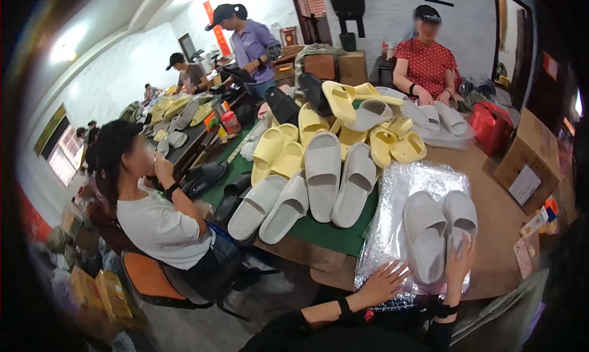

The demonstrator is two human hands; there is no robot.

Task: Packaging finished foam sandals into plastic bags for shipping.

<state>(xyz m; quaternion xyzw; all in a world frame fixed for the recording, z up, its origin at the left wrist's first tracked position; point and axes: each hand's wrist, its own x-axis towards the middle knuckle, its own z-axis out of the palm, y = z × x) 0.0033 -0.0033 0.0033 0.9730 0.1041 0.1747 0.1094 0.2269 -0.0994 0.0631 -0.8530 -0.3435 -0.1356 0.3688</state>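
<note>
Two grey slide slippers lie side by side on a stack of clear plastic bags (386, 229) at the table's near edge. My right hand (459, 267) grips the heel end of the right grey slipper (460, 214), its fingers over the footbed. Beside it, the left grey slipper (424, 232) lies untouched, toe pointing away from me. My left hand (383, 283) rests flat on the plastic bags with fingers spread, holding nothing. Left of the bags, a large heap of slippers holds grey ones (323, 174), yellow ones (268, 149) and black ones (282, 105).
A cardboard box (531, 152) and a red bag (491, 128) stand at the right. A phone (523, 255) lies by the right edge. Across the table a person in red (423, 63) handles grey slippers; a person in white (162, 217) sits at the left.
</note>
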